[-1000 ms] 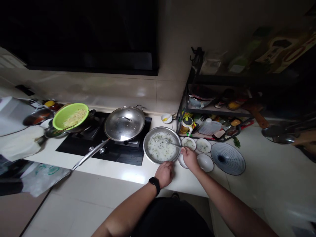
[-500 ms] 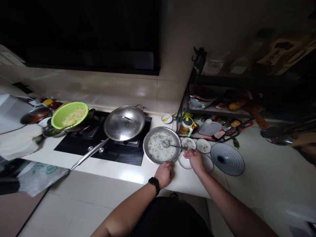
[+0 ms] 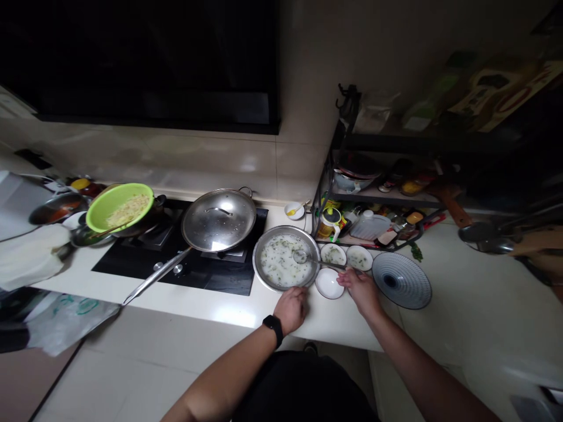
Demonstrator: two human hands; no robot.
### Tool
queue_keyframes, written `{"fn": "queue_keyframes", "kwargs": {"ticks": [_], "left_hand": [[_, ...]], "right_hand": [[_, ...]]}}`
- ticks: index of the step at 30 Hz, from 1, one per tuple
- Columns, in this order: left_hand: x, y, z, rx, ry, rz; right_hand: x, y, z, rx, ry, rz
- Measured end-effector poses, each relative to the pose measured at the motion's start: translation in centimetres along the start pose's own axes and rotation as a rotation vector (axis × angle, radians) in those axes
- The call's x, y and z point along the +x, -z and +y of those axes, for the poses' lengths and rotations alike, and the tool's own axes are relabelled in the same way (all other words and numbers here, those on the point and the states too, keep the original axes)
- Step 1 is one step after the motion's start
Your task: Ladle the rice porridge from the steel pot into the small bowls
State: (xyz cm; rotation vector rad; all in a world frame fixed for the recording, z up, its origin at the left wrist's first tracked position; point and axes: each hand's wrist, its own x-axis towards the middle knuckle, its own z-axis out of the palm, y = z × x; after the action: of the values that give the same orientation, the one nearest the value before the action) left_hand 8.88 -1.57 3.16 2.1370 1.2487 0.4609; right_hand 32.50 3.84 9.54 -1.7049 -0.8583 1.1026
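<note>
Steel basin (image 3: 257, 258), wide and round, stands on the table (image 3: 237, 314) between a black hob (image 3: 229, 283) and a group of bowls, holding cloudy white liquid (image 3: 281, 268) flecked with green. The fingers of my right hand (image 3: 361, 293) are closed on the handle of a metal ladle (image 3: 323, 263); its head sits in the liquid, and the handle crosses the rim towards me and to the right. The fingers of my left hand (image 3: 291, 310) are curled at the near rim; whether they grip it I cannot tell. I judge the ladle light and stiff, heavier when full, perhaps slippery if wet, best held on the handle beyond the rim. The basin is probably heavy and quick to slosh, best steadied by its rim. The small bowls look like breakable ceramic, to be taken by their outer walls. Counted: one basin, one ladle, two filled small bowls (image 3: 322, 254), one white small bowl (image 3: 328, 283) with its inside showing; my right hand may hide more. Also one large patterned bowl (image 3: 402, 281), one lidded pan (image 3: 219, 227), one lime-green bowl (image 3: 97, 212) and one little dish (image 3: 287, 210) with something yellow.
</note>
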Motion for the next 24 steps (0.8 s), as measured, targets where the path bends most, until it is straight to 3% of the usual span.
{"fn": "queue_keyframes", "kwargs": {"ticks": [10, 24], "left_hand": [[0.0, 0.2, 0.3, 0.038, -0.003, 0.005], [0.0, 0.1, 0.3, 0.031, -0.005, 0.025]], "right_hand": [[-0.9, 2.0, -0.9, -0.029, -0.011, 0.034], [-1.5, 5.2, 0.0, -0.052, -0.049, 0.091]]}}
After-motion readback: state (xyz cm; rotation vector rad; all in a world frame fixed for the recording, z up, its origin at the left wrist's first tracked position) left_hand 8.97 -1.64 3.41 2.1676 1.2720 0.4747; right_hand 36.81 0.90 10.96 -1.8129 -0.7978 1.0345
